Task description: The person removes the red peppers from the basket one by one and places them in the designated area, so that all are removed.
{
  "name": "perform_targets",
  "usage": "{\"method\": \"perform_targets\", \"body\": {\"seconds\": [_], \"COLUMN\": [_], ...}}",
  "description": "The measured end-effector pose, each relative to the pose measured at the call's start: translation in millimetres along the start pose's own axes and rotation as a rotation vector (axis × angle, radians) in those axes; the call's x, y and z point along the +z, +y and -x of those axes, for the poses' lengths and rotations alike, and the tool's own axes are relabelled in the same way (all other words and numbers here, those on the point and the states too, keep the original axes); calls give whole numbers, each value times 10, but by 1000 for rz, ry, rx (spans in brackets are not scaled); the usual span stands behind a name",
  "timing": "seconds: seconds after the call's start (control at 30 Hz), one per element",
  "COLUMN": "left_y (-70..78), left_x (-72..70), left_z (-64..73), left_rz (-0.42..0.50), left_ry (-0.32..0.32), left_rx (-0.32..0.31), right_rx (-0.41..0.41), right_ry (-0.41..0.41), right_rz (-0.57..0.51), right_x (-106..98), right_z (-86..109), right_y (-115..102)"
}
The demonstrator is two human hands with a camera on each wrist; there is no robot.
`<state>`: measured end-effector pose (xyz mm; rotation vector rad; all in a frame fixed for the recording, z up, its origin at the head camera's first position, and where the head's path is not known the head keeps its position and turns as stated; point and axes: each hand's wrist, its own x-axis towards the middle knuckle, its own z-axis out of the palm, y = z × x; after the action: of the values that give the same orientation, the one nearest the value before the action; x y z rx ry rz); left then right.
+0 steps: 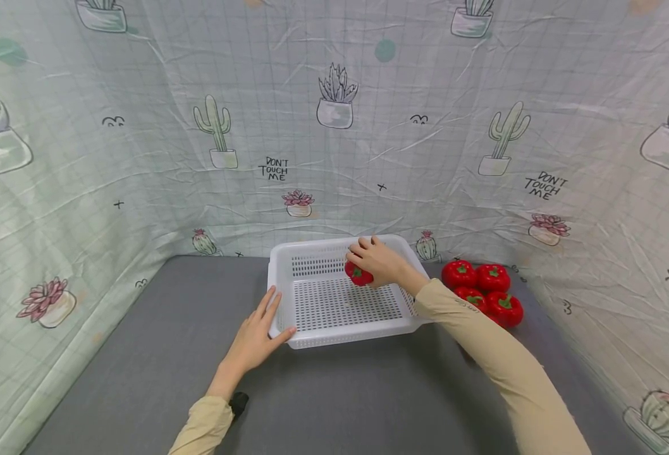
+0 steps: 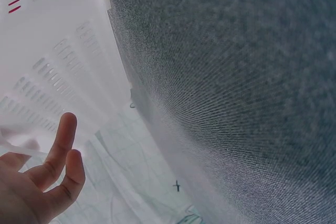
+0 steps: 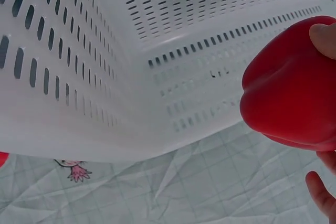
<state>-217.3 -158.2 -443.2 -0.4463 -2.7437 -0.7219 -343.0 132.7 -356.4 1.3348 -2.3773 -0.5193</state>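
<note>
A red bell pepper [image 1: 358,273] is held in my right hand [image 1: 379,260], over the back part of a white perforated plastic basket [image 1: 346,333]. In the right wrist view the pepper [image 3: 294,85] shows large and smooth, with fingertips on its side and the basket's inner walls beyond it. My left hand [image 1: 255,338] rests at the basket's front left corner, fingers spread along the left rim and thumb at the front rim. The left wrist view shows these fingers [image 2: 63,135] next to the outer wall of the basket [image 2: 58,40].
Several red bell peppers [image 1: 504,309] with green stems sit grouped on the grey table [image 1: 334,398] to the right of the basket, partly hidden by my right sleeve. A hanging cloth [image 1: 380,158] printed with potted plants encloses the back and sides.
</note>
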Motion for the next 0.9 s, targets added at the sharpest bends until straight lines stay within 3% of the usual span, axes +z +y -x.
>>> {"method": "perform_targets", "body": {"seconds": [0.27,0.9], "left_y": [0,-11], "left_x": [-3,28], "left_z": [0,8], "left_rz": [0,-2], "left_ry": [-3,11], "left_rx": [-1,6], "right_rx": [13,74], "right_ry": [11,144], "right_rz": [-15,-56], "right_x": [-146,-447], "right_z": [94,449], "right_y": [-44,-163]}}
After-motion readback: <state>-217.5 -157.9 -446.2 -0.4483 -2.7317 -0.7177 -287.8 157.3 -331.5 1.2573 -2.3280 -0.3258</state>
